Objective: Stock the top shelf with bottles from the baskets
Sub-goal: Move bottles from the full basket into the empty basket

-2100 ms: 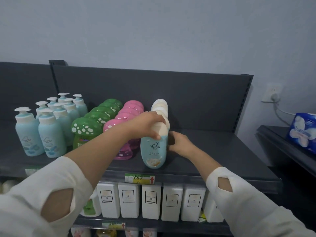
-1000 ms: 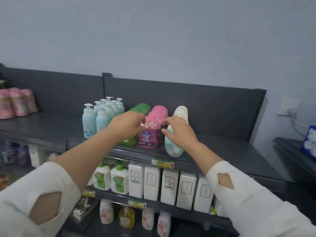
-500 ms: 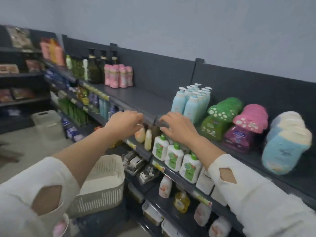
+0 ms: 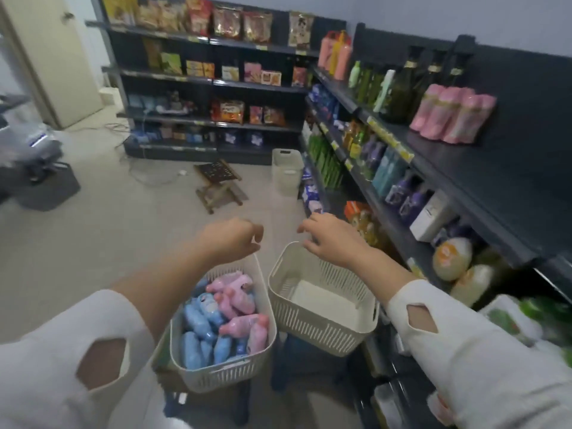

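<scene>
Pick-up step: left hand [image 4: 230, 239] and right hand [image 4: 332, 239], loosely curled and holding nothing, hover above the baskets [image 4: 322, 332]; bottles [image 4: 223, 317] lie in the left one, so the next move is probably to dip in and grab some for the shelf [image 4: 464, 171].

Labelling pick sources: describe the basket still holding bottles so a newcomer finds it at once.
Start at the dark shelving along the right; the two nearest cream baskets sit beside it. Take the basket farther from the shelves, under the left hand. It alone is full of pink and blue bottles; its neighbour is empty.
</scene>
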Action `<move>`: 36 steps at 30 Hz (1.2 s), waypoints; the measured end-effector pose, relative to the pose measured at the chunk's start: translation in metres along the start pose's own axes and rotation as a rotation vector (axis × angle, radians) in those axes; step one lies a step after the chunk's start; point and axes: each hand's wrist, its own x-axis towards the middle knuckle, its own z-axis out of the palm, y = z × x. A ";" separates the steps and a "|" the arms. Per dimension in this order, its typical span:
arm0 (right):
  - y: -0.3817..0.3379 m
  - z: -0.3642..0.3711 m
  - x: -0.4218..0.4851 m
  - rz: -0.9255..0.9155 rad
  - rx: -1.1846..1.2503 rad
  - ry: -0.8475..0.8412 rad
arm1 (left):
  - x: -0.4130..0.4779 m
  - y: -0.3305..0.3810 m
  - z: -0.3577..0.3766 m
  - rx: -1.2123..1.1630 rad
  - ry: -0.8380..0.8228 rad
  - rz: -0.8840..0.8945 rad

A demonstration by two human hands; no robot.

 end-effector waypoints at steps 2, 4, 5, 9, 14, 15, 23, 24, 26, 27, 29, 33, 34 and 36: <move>-0.013 0.024 0.037 -0.046 0.021 -0.067 | 0.004 -0.032 0.017 -0.016 -0.026 -0.051; -0.023 0.051 0.071 -0.070 0.049 -0.150 | 0.011 -0.064 0.038 -0.029 -0.063 -0.092; -0.027 0.064 0.087 -0.073 0.062 -0.199 | 0.015 -0.079 0.049 -0.038 -0.092 -0.113; -0.036 0.117 0.138 -0.073 0.109 -0.354 | 0.032 -0.135 0.092 -0.088 -0.227 -0.193; -0.044 0.181 0.169 -0.035 0.164 -0.548 | 0.036 -0.166 0.148 -0.180 -0.341 -0.267; -0.045 0.192 0.172 -0.033 0.170 -0.583 | 0.035 -0.171 0.161 -0.211 -0.376 -0.286; -0.061 0.289 0.187 -0.116 0.153 -0.687 | 0.035 -0.178 0.261 -0.369 -0.505 -0.377; -0.062 0.302 0.188 -0.125 0.146 -0.691 | 0.038 -0.177 0.272 -0.380 -0.509 -0.383; -0.066 0.327 0.188 -0.142 0.137 -0.662 | 0.044 -0.174 0.295 -0.414 -0.501 -0.400; -0.067 0.337 0.187 -0.149 0.143 -0.641 | 0.047 -0.174 0.307 -0.427 -0.494 -0.417; -0.068 0.356 0.187 -0.175 0.168 -0.599 | 0.052 -0.174 0.327 -0.436 -0.486 -0.450; -0.064 0.367 0.193 -0.193 0.180 -0.546 | 0.065 -0.172 0.357 -0.449 -0.499 -0.500; -0.062 0.367 0.195 -0.183 0.182 -0.535 | 0.068 -0.172 0.362 -0.445 -0.506 -0.518; -0.055 0.363 0.198 -0.123 0.233 -0.526 | 0.073 -0.171 0.371 -0.420 -0.496 -0.545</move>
